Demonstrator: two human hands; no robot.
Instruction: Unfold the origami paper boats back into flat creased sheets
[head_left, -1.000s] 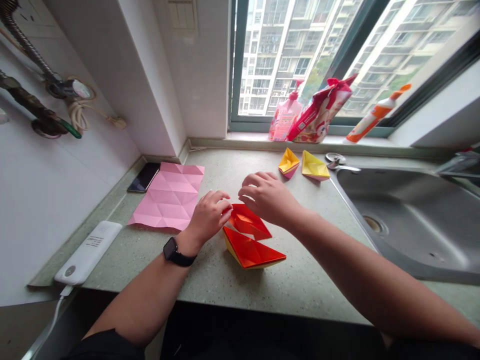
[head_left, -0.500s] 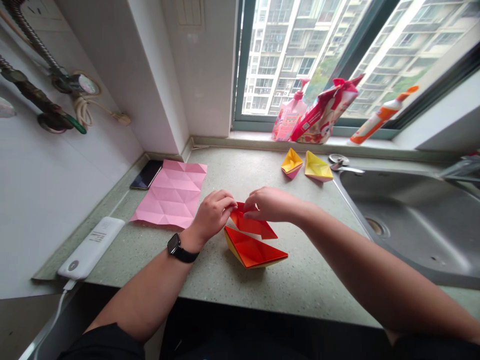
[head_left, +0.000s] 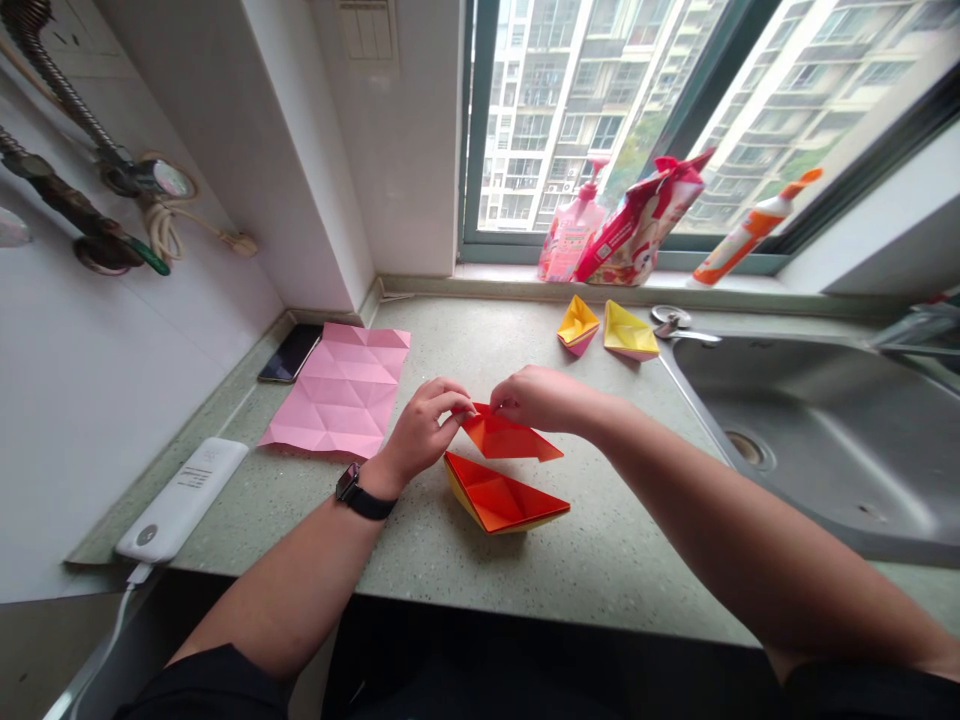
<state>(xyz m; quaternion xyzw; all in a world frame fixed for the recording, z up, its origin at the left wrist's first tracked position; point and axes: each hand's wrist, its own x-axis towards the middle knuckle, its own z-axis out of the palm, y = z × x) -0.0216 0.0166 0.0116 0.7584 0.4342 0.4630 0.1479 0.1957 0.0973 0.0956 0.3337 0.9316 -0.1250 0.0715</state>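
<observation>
My left hand (head_left: 421, 428) and my right hand (head_left: 541, 399) meet over a folded orange-red paper (head_left: 511, 438), and the fingertips of both pinch its upper left corner. Just below it, a finished-looking orange-red origami boat (head_left: 501, 497) with a yellow underside rests on the counter, touching neither hand. Farther left lies a creased pink paper sheet (head_left: 337, 390). Two small yellow and pink origami boats (head_left: 578, 324) (head_left: 630, 332) stand beyond my right hand.
The speckled green-grey countertop (head_left: 600, 565) holds a phone (head_left: 291, 352) and a white power bank (head_left: 182, 498) with a cable. A steel sink (head_left: 817, 440) lies to the right. A pink pump bottle (head_left: 571, 235), a red-white bag (head_left: 641, 220) and an orange-white tube (head_left: 757, 230) stand on the windowsill.
My hands have closed in on the orange-red paper and now pinch its upper corner. The paper has gone from a raised shape to a flatter one. The view has shifted slightly.
</observation>
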